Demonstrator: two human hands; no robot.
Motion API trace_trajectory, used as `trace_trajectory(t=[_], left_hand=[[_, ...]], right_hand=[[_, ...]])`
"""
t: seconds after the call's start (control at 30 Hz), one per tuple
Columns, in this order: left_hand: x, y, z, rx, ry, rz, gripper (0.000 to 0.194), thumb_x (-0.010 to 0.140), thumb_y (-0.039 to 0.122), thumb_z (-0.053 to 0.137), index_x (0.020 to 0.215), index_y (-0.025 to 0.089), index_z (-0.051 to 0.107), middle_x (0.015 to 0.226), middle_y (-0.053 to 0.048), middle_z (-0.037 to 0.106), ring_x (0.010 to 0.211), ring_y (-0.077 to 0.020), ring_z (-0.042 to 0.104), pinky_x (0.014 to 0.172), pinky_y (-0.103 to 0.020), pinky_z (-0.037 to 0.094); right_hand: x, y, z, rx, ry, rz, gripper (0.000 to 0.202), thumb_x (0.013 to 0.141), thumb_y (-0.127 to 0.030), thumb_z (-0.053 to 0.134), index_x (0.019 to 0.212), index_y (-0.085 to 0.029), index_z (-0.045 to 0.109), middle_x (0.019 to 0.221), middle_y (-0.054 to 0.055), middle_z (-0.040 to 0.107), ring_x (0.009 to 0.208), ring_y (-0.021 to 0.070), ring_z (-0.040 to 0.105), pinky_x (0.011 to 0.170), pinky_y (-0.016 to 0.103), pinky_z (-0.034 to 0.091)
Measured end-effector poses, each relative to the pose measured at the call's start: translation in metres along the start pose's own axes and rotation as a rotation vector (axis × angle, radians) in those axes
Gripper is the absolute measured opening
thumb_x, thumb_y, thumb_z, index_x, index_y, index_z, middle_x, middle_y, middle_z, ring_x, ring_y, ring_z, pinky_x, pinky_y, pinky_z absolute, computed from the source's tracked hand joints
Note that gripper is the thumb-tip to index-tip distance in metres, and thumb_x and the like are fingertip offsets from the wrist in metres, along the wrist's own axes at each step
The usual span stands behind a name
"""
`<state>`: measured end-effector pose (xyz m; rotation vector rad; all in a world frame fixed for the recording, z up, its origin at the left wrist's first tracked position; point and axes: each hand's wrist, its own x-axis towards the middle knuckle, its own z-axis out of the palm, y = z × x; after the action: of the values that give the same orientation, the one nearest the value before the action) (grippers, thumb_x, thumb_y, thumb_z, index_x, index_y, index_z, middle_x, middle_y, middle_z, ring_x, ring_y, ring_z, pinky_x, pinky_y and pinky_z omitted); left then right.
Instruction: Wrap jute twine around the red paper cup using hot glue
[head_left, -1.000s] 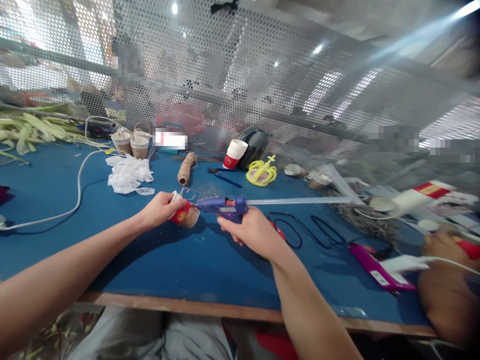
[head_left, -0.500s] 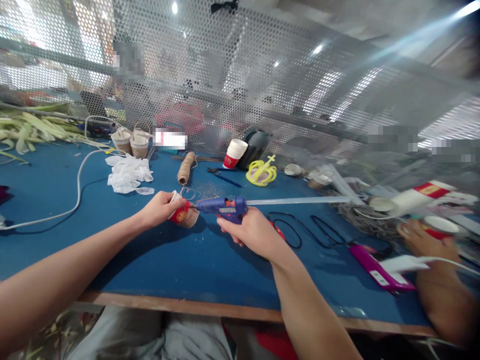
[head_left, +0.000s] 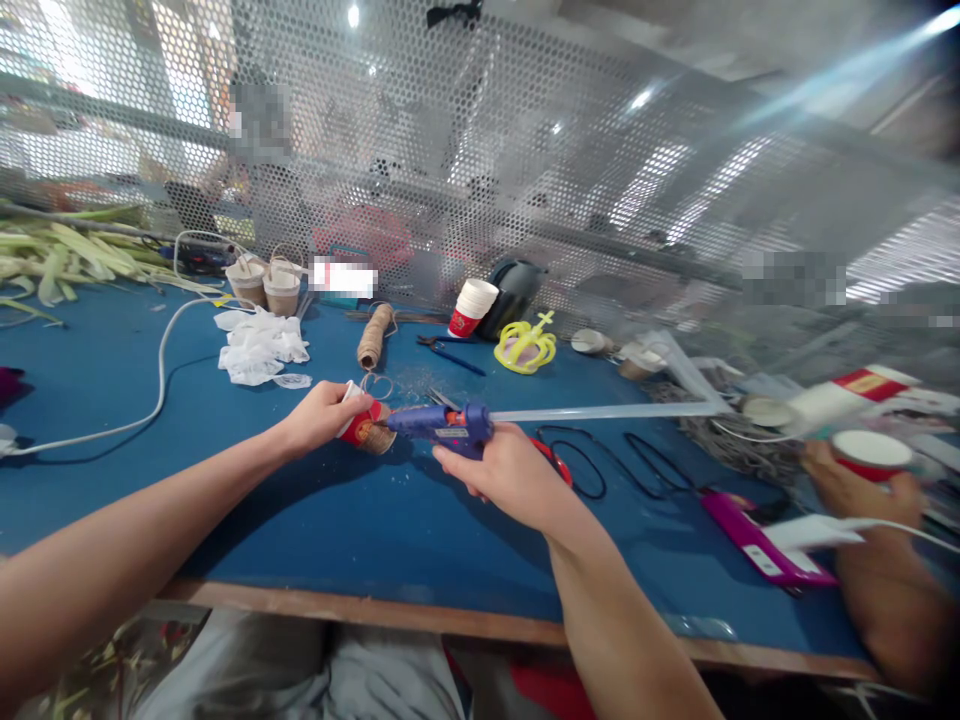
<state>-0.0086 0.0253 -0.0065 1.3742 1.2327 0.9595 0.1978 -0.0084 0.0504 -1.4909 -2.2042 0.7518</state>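
My left hand (head_left: 324, 417) grips a red and white paper cup (head_left: 358, 424) lying tilted on its side, its lower end wrapped in brown twine. My right hand (head_left: 510, 472) is closed round a blue glue gun (head_left: 442, 426) with a long clear glue stick (head_left: 600, 411) in its back. The gun's nozzle points left and meets or nearly meets the twine-wrapped part; exact contact is too small to tell. Behind the cup lies a roll of twine (head_left: 373, 338), a loose strand trailing toward the cup.
On the blue table (head_left: 337, 540) are pliers (head_left: 452, 354), stacked cups (head_left: 472, 307), a yellow crown (head_left: 525, 345), white gloves (head_left: 261, 345) and a purple power strip (head_left: 765, 545). At right, another person's hand (head_left: 847, 480) holds a cup. Black cable loops lie between.
The glue gun's nozzle has tilted and shifted slightly down along the cup's twine. Thin scissors-like metal now shows behind the gun. The other person's cup has turned more upright.
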Motion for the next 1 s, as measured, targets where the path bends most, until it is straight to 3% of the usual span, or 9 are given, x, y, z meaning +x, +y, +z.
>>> trace_trajectory(t=[0.27, 0.63, 1.0], left_hand=[[0.0, 0.0, 0.0, 0.014, 0.0, -0.007, 0.039, 0.066, 0.044, 0.052, 0.07, 0.008, 0.063, 0.057, -0.002, 0.058, 0.048, -0.0095, 0.045, 0.047, -0.021, 0.033], [0.0, -0.003, -0.001, 0.147, -0.001, 0.07, 0.038, 0.068, 0.047, 0.049, 0.058, 0.011, 0.054, 0.049, 0.004, 0.04, 0.045, -0.0062, 0.03, 0.043, -0.02, 0.022], [0.0, -0.006, -0.002, 0.166, -0.059, 0.156, 0.038, 0.071, 0.045, 0.046, 0.061, 0.01, 0.055, 0.05, 0.003, 0.041, 0.047, -0.0077, 0.033, 0.045, -0.022, 0.025]], right_hand=[[-0.002, -0.004, -0.001, -0.091, 0.025, -0.059, 0.026, 0.074, -0.031, 0.05, 0.052, -0.018, 0.052, 0.037, -0.004, 0.048, 0.038, 0.0097, 0.046, 0.044, 0.021, 0.038], [0.006, 0.002, -0.001, 0.068, 0.031, 0.083, 0.021, 0.071, -0.031, 0.052, 0.057, -0.015, 0.052, 0.038, -0.003, 0.048, 0.034, 0.0081, 0.045, 0.039, 0.019, 0.038], [0.014, 0.011, 0.002, 0.143, 0.016, 0.1, 0.023, 0.072, -0.032, 0.052, 0.058, -0.014, 0.053, 0.037, -0.003, 0.047, 0.033, 0.007, 0.042, 0.037, 0.018, 0.036]])
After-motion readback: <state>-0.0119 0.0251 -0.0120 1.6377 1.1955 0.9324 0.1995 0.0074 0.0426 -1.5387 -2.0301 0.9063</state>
